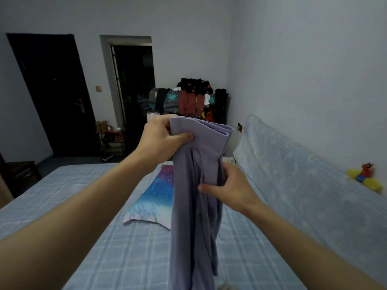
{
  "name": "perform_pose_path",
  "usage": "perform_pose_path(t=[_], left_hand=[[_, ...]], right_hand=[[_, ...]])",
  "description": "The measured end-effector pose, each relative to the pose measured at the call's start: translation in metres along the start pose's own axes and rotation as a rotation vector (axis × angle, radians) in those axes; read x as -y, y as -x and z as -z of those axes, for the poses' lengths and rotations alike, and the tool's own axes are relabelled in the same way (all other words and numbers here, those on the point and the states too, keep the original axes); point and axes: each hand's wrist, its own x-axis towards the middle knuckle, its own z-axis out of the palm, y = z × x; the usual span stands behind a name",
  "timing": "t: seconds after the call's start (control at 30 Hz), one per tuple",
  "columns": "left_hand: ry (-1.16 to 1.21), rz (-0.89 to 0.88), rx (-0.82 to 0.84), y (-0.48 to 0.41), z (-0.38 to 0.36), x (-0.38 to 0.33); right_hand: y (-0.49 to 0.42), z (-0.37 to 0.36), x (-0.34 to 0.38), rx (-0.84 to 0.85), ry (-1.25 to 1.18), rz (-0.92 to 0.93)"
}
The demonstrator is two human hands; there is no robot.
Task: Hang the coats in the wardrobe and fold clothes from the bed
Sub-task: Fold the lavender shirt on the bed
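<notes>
L hand [161, 141], R hand [230, 185] grip purple garment [192, 216] above bed [83, 195].

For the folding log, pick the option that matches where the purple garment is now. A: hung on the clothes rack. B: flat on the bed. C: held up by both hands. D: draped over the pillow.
C: the left hand grips the purple garment at its top band, the right hand pinches it lower down, and it hangs above the bed.

Left hand [161, 141] raised, fingers clenched — right hand [228, 189] lower, pinching
</notes>
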Motion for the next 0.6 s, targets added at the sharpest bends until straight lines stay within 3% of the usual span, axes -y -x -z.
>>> perform_pose_path(t=[0.2,0.6], left_hand=[[-0.074,-0.04,-0.056,-0.002,0.004,-0.003],[-0.156,-0.002,-0.188,-0.001,0.036,0.004]], right_hand=[[0.028,-0.025,-0.044,0.014,0.032,-0.043],[0.046,-0.039,-0.063,-0.304,0.046,0.048]])
